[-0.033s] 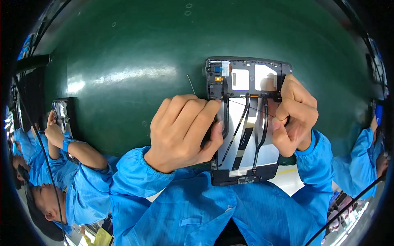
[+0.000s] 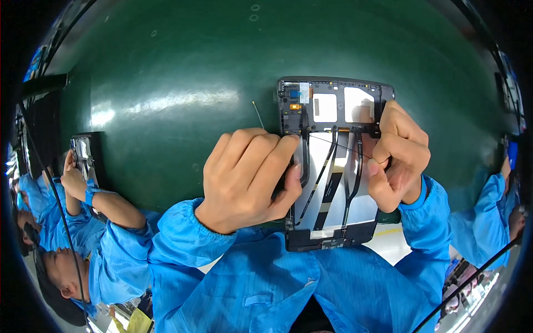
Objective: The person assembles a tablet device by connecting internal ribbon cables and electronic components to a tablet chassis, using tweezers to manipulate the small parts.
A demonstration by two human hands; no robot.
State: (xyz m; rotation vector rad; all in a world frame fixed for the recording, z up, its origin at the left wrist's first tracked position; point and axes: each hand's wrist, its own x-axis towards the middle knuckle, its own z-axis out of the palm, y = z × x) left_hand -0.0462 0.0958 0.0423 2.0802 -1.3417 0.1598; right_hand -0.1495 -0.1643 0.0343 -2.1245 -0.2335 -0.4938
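Unchanged, the right hand (image 2: 401, 158) pinches a thin cable (image 2: 345, 146) over the opened device (image 2: 344, 169) toward the curled left hand (image 2: 244, 177), grip hidden, suggesting steady handling.

A dark green worktop (image 2: 166, 61) is stretching across the view, catching a bright patch of glare (image 2: 183, 102); small pale ring marks (image 2: 255, 13) are showing near its top edge. On the left, a co-worker (image 2: 114, 261) is wearing blue clothing, a dark cap (image 2: 51, 291) and a blue wristband (image 2: 90, 191), and is touching a black-framed device (image 2: 83, 149). A thin black cable (image 2: 56, 205) is running down in front. Something yellow (image 2: 139, 321) is showing below. On the right, another person's blue sleeve (image 2: 483, 219) is appearing, with a black cable (image 2: 472, 281) slanting beneath it.
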